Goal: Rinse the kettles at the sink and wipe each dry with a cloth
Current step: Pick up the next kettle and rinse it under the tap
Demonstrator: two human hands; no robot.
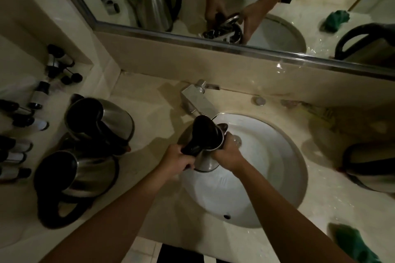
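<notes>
I hold a steel kettle (205, 162) with a black lid and handle over the left part of the white sink (275, 168), just below the faucet (197, 102). My left hand (178, 159) grips its black handle. My right hand (228, 151) clasps the kettle's rim and body on the right side. Two more steel kettles stand on the counter to the left, one at the back (100, 121) and one nearer (77, 179). Another kettle (369, 166) lies at the right edge. A green cloth (350, 243) lies on the wet counter at the lower right.
Several small dark-capped bottles (25, 126) line the left shelf and counter. A mirror (235, 2) above the backsplash reflects my hands, the kettles and the cloth. The counter right of the sink is wet.
</notes>
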